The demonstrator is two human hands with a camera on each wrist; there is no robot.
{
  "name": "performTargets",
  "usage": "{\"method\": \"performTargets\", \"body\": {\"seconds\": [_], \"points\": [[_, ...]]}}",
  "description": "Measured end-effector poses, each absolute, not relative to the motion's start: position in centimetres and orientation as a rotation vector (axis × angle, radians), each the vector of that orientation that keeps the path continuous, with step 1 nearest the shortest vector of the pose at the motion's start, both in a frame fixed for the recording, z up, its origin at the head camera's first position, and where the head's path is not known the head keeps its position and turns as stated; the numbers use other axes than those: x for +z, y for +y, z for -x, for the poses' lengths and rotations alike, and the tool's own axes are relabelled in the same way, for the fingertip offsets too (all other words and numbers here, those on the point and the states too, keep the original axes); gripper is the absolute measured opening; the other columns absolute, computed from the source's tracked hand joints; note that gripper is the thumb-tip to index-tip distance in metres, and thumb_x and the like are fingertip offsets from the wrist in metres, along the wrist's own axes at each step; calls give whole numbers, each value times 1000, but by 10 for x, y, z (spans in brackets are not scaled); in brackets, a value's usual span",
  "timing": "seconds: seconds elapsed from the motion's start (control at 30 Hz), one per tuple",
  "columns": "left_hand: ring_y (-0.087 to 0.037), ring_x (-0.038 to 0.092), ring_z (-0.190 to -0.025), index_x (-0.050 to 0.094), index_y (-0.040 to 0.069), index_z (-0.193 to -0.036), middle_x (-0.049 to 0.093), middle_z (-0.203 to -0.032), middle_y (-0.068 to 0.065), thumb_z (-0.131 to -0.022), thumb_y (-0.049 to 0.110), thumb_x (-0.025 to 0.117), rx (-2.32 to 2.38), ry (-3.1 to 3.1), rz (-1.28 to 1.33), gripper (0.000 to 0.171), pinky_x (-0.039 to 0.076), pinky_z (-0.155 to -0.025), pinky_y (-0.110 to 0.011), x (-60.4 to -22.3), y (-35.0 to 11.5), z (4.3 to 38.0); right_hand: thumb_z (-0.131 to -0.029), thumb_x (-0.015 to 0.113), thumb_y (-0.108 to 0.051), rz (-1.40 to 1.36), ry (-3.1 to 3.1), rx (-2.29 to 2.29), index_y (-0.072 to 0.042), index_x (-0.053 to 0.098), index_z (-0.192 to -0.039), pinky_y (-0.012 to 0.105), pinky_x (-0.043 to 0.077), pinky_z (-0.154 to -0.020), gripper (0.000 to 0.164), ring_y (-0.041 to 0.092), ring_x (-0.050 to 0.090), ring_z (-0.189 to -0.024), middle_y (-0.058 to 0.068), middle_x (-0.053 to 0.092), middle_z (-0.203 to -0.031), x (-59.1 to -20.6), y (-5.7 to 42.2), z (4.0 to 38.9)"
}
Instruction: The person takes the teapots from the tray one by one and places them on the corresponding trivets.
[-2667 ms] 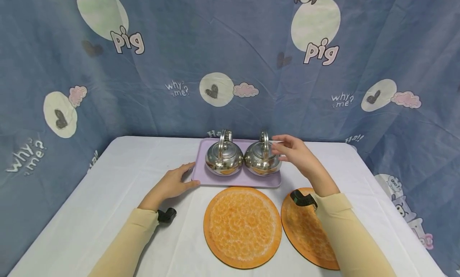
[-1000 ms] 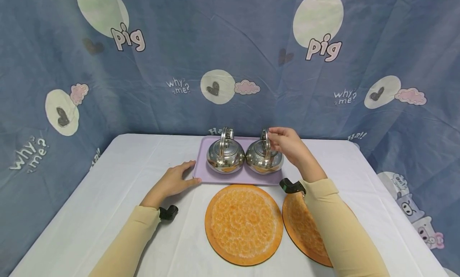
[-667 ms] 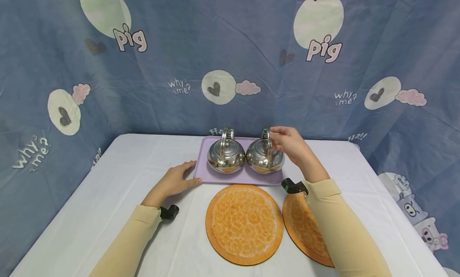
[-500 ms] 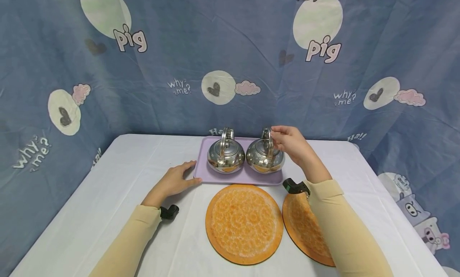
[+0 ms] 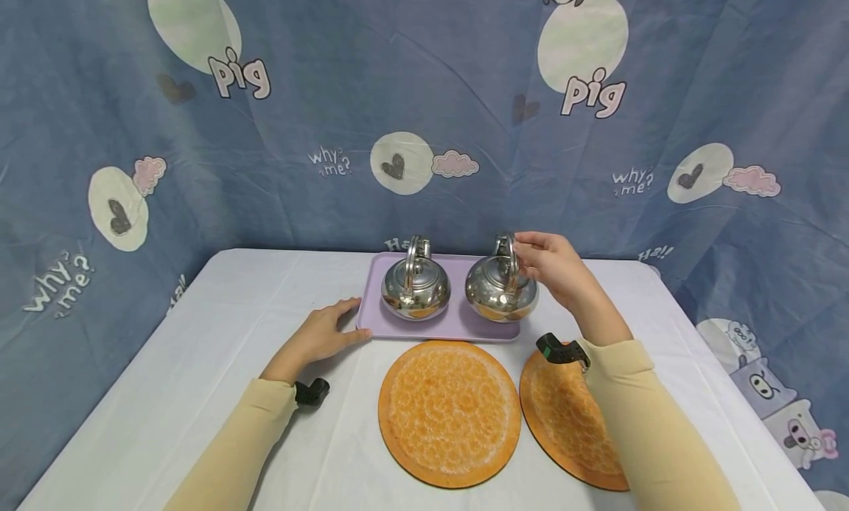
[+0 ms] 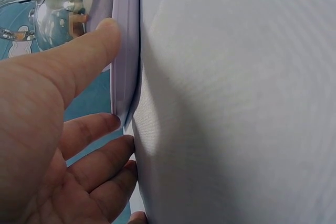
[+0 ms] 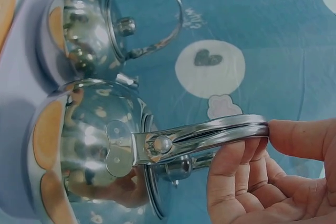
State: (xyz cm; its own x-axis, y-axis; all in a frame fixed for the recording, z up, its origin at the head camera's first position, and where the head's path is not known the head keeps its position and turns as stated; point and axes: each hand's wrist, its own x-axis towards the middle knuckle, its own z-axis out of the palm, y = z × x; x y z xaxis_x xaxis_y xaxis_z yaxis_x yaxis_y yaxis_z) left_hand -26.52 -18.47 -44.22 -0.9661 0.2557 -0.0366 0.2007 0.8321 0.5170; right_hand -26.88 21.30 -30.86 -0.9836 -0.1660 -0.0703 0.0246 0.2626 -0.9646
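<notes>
Two shiny steel kettles with arched handles are at the lilac tray (image 5: 371, 315). My right hand (image 5: 553, 264) pinches the handle of the right kettle (image 5: 497, 297), thumb on one side and curled fingers on the other in the right wrist view. This kettle leans a little and overlaps the tray's right edge in the head view. The left kettle (image 5: 413, 293) stands upright on the tray, a gap separating the two. My left hand (image 5: 321, 334) rests at the tray's front left corner, fingers spread and fairly straight, with the thumb (image 6: 100, 38) against its rim.
Two round orange mats patterned like baked crust lie in front of the tray: one mat (image 5: 449, 415) in the middle, another mat (image 5: 564, 422) partly under the right forearm. A white cloth (image 5: 166, 393) covers the table. A blue printed curtain (image 5: 318, 68) hangs behind.
My right hand reached the right kettle's handle and took hold of it. That kettle has since moved right, away from the left one. My left hand stays at the tray's corner.
</notes>
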Motion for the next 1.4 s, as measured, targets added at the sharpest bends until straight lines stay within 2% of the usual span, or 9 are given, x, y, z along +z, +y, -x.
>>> {"method": "performTargets", "body": {"seconds": [0.3, 0.53, 0.9, 1.1, 1.4], "points": [[-47, 37, -143, 39, 10, -153, 42, -155, -21, -88, 55, 69, 816, 2909, -374, 85, 33, -116, -62, -443, -185, 265, -105, 49, -22, 139, 2372, -1844, 6, 37, -148, 16, 54, -78, 53, 4, 54, -86, -1, 53, -108, -304, 228, 257], [-46, 36, -144, 38, 11, -153, 41, -156, -20, -88, 52, 70, 808, 2902, -364, 83, 32, -117, -62, -442, -186, 266, -105, 49, -23, 148, 2379, -1852, 7, 35, -148, 18, 54, -80, 54, 3, 57, -87, -3, 57, -108, -303, 239, 247], [-46, 35, -144, 38, 10, -153, 40, -156, -21, -88, 53, 69, 804, 2899, -357, 84, 31, -117, -62, -442, -185, 265, -104, 51, -25, 171, 2390, -1890, 7, 35, -147, 19, 55, -78, 56, 2, 58, -89, -13, 61, -102, -299, 257, 225], [-46, 35, -144, 38, 11, -153, 40, -156, -21, -88, 53, 69, 801, 2902, -351, 84, 31, -117, -62, -441, -184, 265, -102, 56, -23, 207, 2334, -1980, 11, 35, -144, 19, 55, -74, 57, 3, 61, -87, -11, 64, -99, -300, 268, 212], [-48, 36, -143, 38, 8, -153, 41, -155, -23, -89, 52, 69, 805, 2902, -360, 83, 31, -117, -63, -440, -185, 264, -101, 58, -22, 243, 2335, -2008, 7, 40, -139, 21, 56, -71, 51, 2, 60, -84, -8, 63, -99, -306, 286, 194]]}}
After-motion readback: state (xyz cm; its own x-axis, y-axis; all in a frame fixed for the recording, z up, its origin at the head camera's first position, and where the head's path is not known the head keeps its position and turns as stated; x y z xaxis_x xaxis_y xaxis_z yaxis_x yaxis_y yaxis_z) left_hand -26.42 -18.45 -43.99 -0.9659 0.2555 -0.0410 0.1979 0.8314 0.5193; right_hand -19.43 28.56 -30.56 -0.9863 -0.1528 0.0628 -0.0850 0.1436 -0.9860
